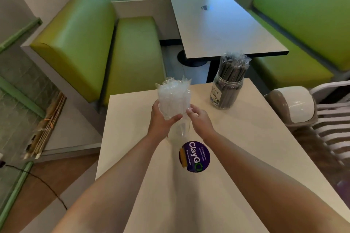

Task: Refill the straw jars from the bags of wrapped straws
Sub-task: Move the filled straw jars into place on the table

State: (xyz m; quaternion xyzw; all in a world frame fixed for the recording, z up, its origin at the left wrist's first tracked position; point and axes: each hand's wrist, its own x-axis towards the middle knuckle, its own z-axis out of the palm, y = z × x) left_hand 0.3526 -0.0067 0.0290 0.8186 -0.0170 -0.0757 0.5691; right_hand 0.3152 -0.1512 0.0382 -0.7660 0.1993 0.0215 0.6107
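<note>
A bundle of clear wrapped straws stands upright in a clear jar on the near white table. My left hand grips the bundle from the left where it meets the jar's mouth. My right hand touches the bundle and the jar's rim from the right with its fingertips. A second clear jar, packed with dark wrapped straws, stands at the table's far right corner.
A round purple sticker lies on the table just in front of the jar. A grey and white lidded bin and white plastic chairs stand to the right. Green booth seats flank another table behind.
</note>
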